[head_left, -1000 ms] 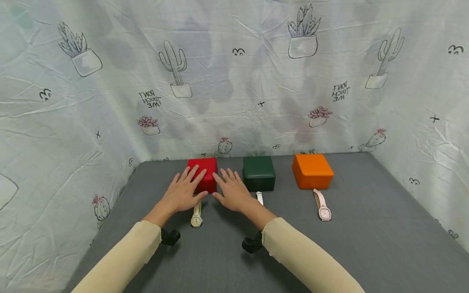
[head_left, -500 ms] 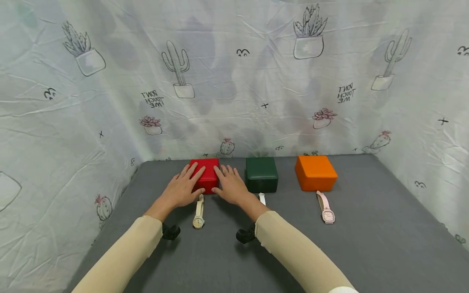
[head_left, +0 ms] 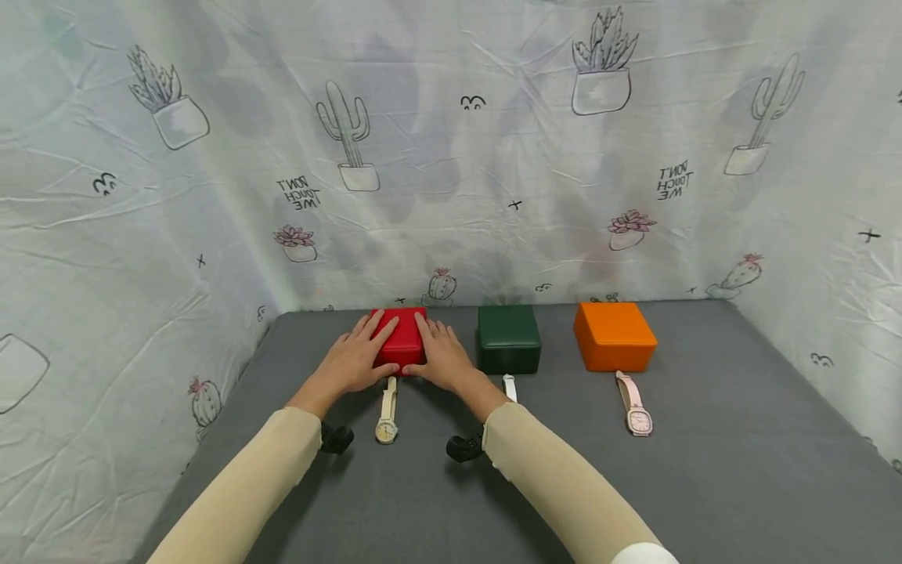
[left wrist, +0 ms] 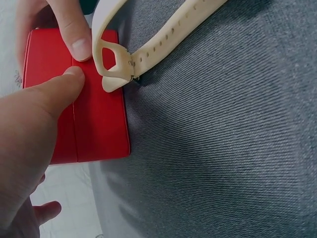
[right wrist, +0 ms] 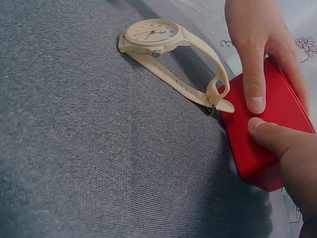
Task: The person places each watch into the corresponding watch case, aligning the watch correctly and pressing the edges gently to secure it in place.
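At the back of the grey table, both hands are on a red box [head_left: 403, 338] with a seam across its front. My left hand [head_left: 352, 362] holds its left side, fingers spread over the top and thumb on the front. On the other side, my right hand [head_left: 445, 359] holds it with its thumb on the front and fingers along the top and right. The two thumbs lie close together at the seam in both wrist views. A cream wristwatch [right wrist: 153, 35] lies in front, its buckled strap end [left wrist: 117, 67] close to the box.
A green box [head_left: 509, 338] and an orange box [head_left: 615, 337] stand in a row to the right. In front of the green one shows a white watch strap [head_left: 510, 388], partly hidden by my right arm. A pink watch [head_left: 639, 421] lies before the orange box. Printed cloth [head_left: 451, 172] hangs behind.
My right hand has moved left onto the red box, its thumb now near the left thumb. My left hand stays on the box. The view has shifted slightly.
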### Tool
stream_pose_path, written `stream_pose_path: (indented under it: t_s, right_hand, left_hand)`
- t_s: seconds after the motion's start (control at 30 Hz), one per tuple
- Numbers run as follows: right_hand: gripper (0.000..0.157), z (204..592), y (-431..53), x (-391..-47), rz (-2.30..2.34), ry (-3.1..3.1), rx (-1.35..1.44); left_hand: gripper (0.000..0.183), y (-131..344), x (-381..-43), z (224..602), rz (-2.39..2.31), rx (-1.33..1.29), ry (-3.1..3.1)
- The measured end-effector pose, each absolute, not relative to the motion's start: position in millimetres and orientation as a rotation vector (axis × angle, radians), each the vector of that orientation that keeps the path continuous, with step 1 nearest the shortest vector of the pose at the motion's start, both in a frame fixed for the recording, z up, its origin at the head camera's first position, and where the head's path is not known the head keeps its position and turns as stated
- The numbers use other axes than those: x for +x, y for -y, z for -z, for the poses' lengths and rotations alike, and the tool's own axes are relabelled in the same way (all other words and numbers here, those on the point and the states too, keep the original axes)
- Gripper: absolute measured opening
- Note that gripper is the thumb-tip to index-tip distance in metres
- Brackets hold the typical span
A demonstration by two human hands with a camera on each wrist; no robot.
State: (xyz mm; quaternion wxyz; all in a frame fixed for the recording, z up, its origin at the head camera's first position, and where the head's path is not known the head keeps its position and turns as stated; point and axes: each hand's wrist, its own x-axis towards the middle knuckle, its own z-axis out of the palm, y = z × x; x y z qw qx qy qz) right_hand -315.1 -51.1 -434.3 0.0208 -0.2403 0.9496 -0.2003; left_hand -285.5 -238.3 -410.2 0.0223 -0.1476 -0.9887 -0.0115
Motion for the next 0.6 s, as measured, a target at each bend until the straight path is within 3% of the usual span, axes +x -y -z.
stream_pose_path:
  t_s: [0.37, 0.6]
  right_hand:
    - [0.121, 437, 47, -326, 0.799, -2.872, -0.771]
    - [0.127, 440, 43, -338, 0.895, -2.761, -0.785]
  left_hand:
    - [0.099, 239, -294, 407, 0.104, -0.480, 3.079]
    - [0.095, 241, -294, 407, 0.172, -0.523, 3.088]
